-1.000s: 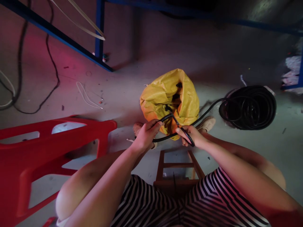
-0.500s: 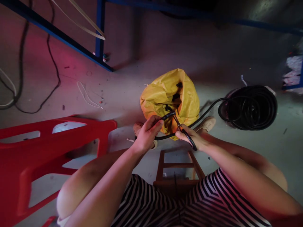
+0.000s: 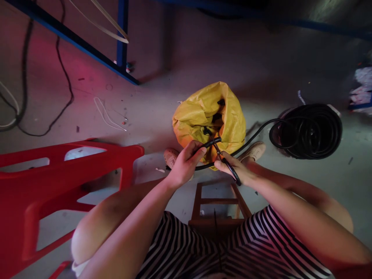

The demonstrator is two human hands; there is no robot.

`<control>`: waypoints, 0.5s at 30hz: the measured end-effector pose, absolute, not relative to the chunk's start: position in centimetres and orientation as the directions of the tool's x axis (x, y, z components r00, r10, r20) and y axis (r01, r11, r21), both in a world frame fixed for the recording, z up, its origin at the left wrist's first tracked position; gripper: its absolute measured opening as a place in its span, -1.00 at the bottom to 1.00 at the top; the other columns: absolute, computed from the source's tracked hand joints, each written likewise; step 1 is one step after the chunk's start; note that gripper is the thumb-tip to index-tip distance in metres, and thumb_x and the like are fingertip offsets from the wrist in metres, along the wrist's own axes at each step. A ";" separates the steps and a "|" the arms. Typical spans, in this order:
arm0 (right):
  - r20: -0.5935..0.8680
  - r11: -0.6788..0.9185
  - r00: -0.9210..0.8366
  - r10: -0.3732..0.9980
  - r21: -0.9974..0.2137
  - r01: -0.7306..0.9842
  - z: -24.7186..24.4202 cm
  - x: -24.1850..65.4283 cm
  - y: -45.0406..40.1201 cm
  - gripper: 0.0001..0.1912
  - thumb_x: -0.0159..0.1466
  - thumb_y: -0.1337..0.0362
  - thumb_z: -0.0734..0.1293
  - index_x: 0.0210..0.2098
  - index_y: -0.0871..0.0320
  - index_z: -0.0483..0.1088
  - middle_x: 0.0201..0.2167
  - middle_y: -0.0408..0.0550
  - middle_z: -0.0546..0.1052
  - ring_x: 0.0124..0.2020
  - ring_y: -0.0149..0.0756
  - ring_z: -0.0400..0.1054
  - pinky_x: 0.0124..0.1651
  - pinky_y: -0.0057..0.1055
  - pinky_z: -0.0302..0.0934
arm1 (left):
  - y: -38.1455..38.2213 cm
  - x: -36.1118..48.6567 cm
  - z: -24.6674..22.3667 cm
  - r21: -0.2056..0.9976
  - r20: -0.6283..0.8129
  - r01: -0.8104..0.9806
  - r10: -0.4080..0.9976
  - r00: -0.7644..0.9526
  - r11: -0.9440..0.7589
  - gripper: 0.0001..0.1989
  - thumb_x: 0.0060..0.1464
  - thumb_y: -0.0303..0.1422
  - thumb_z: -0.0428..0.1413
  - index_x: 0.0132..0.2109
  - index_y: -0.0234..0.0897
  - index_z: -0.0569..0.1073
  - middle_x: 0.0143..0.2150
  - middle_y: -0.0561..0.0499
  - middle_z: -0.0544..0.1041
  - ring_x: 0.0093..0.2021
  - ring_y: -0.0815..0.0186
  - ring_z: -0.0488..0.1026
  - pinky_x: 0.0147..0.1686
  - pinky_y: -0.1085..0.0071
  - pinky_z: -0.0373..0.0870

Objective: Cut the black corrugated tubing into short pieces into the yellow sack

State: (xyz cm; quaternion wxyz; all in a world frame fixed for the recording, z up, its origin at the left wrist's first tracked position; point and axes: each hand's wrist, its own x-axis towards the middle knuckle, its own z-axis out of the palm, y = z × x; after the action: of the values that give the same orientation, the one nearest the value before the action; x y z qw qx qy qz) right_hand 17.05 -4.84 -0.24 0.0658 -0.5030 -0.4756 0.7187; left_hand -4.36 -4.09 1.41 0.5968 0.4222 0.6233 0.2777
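Thin black flexible tube with a ribbed surface near its tip (image 3: 212, 142), dull sheen; held end bends slightly and sits over the near edge of a crumpled yellow fabric-like bag (image 3: 200, 106) on the grey floor (image 3: 154, 116). A smoother-looking black length passes below the left hand (image 3: 186, 162) and runs right to a thick black coil (image 3: 327, 131) on the floor.

Left hand: thumb and fingers pressed together, pinching the tube a little short of its tip. Right hand (image 3: 241, 168): fingers curled round black-handled metal scissors (image 3: 230, 166), one handle loop sticking out below the hand. Blades meet the tube near the tip; can't tell how far apart they stand or if they bite.

Dark material inside bag, too shadowed to identify. Red plastic stool (image 3: 72, 164) at left, small brown wooden stool (image 3: 219, 201) below the hands.
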 end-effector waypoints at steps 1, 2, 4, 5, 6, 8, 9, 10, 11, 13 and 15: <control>-0.665 -0.539 -0.480 0.573 -0.746 0.391 -0.1 17.0 -4.8 -0.45 0.35 -0.30 0.28 -0.16 0.10 0.32 -0.23 -0.09 0.43 -0.17 -0.18 0.32 -0.12 -0.28 0.21 | -4.1 -4.3 1.5 0.851 -0.507 0.200 0.859 0.070 0.486 -0.80 0.23 -0.23 0.12 -0.31 -0.22 0.37 -0.47 0.12 0.26 -0.42 0.36 0.21 -0.39 0.42 0.19; -0.670 -0.541 -0.475 0.571 -0.742 0.397 0.0 17.0 -4.8 -0.45 0.35 -0.30 0.28 -0.15 0.11 0.33 -0.20 -0.07 0.45 -0.14 -0.15 0.33 -0.08 -0.25 0.23 | -4.1 -4.3 1.5 0.852 -0.504 0.205 0.861 0.071 0.482 -0.80 0.24 -0.23 0.12 -0.32 -0.22 0.36 -0.47 0.12 0.27 -0.42 0.36 0.21 -0.38 0.42 0.19; -0.679 -0.549 -0.471 0.563 -0.733 0.401 0.2 16.9 -4.7 -0.44 0.36 -0.28 0.28 -0.09 0.11 0.36 -0.14 -0.04 0.48 -0.07 -0.09 0.36 -0.01 -0.19 0.25 | -4.1 -4.2 1.7 0.852 -0.501 0.216 0.862 0.074 0.477 -0.79 0.24 -0.24 0.11 -0.33 -0.22 0.35 -0.47 0.12 0.27 -0.42 0.36 0.21 -0.38 0.42 0.19; -0.682 -0.553 -0.469 0.562 -0.731 0.401 0.3 16.9 -4.7 -0.44 0.36 -0.28 0.28 -0.06 0.11 0.37 -0.11 -0.02 0.49 -0.04 -0.07 0.36 0.03 -0.17 0.26 | -4.0 -4.2 1.7 0.852 -0.501 0.221 0.862 0.074 0.476 -0.79 0.24 -0.24 0.11 -0.33 -0.22 0.34 -0.46 0.12 0.27 -0.42 0.36 0.21 -0.39 0.43 0.19; -0.683 -0.556 -0.468 0.560 -0.729 0.399 0.3 16.9 -4.7 -0.43 0.36 -0.27 0.28 -0.02 0.11 0.38 -0.07 -0.01 0.50 0.00 -0.05 0.37 0.07 -0.14 0.26 | -4.0 -4.2 1.8 0.851 -0.501 0.224 0.862 0.074 0.475 -0.80 0.24 -0.24 0.10 -0.33 -0.22 0.34 -0.46 0.12 0.27 -0.42 0.36 0.21 -0.39 0.43 0.19; -0.687 -0.562 -0.467 0.556 -0.725 0.398 0.2 16.9 -4.7 -0.42 0.36 -0.26 0.29 0.03 0.10 0.39 0.00 0.00 0.51 0.07 -0.01 0.36 0.13 -0.12 0.25 | -4.0 -4.1 1.8 0.849 -0.505 0.225 0.860 0.076 0.479 -0.80 0.24 -0.24 0.10 -0.33 -0.22 0.34 -0.46 0.12 0.27 -0.42 0.36 0.21 -0.39 0.44 0.20; -0.689 -0.564 -0.467 0.554 -0.723 0.399 0.1 16.9 -4.7 -0.42 0.36 -0.26 0.30 0.05 0.10 0.39 0.01 0.01 0.52 0.09 0.00 0.36 0.15 -0.11 0.25 | -4.0 -4.1 1.8 0.848 -0.507 0.224 0.859 0.076 0.481 -0.80 0.24 -0.24 0.10 -0.33 -0.22 0.33 -0.46 0.12 0.27 -0.42 0.36 0.21 -0.39 0.44 0.20; -0.691 -0.565 -0.466 0.553 -0.722 0.400 0.0 17.0 -4.8 -0.42 0.36 -0.26 0.30 0.05 0.10 0.39 0.01 0.01 0.52 0.10 0.01 0.36 0.15 -0.10 0.26 | -4.0 -4.1 1.8 0.848 -0.507 0.222 0.859 0.074 0.482 -0.79 0.24 -0.24 0.10 -0.33 -0.22 0.34 -0.46 0.12 0.27 -0.42 0.36 0.21 -0.38 0.44 0.21; -0.692 -0.566 -0.466 0.550 -0.720 0.402 -0.1 17.0 -4.8 -0.42 0.36 -0.25 0.30 0.05 0.10 0.39 0.01 0.01 0.53 0.11 0.02 0.36 0.15 -0.10 0.27 | -4.0 -4.0 1.8 0.848 -0.508 0.220 0.858 0.074 0.483 -0.79 0.24 -0.23 0.11 -0.33 -0.22 0.34 -0.47 0.12 0.27 -0.42 0.35 0.22 -0.38 0.44 0.21; -0.697 -0.571 -0.462 0.548 -0.715 0.404 -0.3 17.0 -4.9 -0.43 0.36 -0.25 0.30 0.05 0.09 0.39 -0.02 0.01 0.54 0.10 0.03 0.37 0.13 -0.10 0.27 | -4.0 -4.0 1.8 0.848 -0.508 0.218 0.859 0.070 0.483 -0.78 0.24 -0.23 0.12 -0.33 -0.21 0.34 -0.47 0.12 0.26 -0.41 0.35 0.22 -0.37 0.43 0.22; -0.703 -0.576 -0.457 0.545 -0.710 0.406 -0.4 17.0 -4.9 -0.45 0.35 -0.24 0.31 0.04 0.07 0.39 -0.04 -0.01 0.53 0.07 0.03 0.38 0.12 -0.11 0.27 | -4.1 -4.0 1.7 0.852 -0.501 0.216 0.863 0.068 0.477 -0.78 0.24 -0.23 0.12 -0.34 -0.21 0.32 -0.46 0.12 0.26 -0.41 0.35 0.21 -0.37 0.44 0.22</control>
State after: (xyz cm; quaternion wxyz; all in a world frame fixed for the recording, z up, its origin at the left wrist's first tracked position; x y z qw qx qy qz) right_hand 17.04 -4.88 -0.37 0.0480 -0.5188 -0.4581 0.7202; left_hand -3.97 -4.09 1.74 0.5897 0.4317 0.6251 0.2741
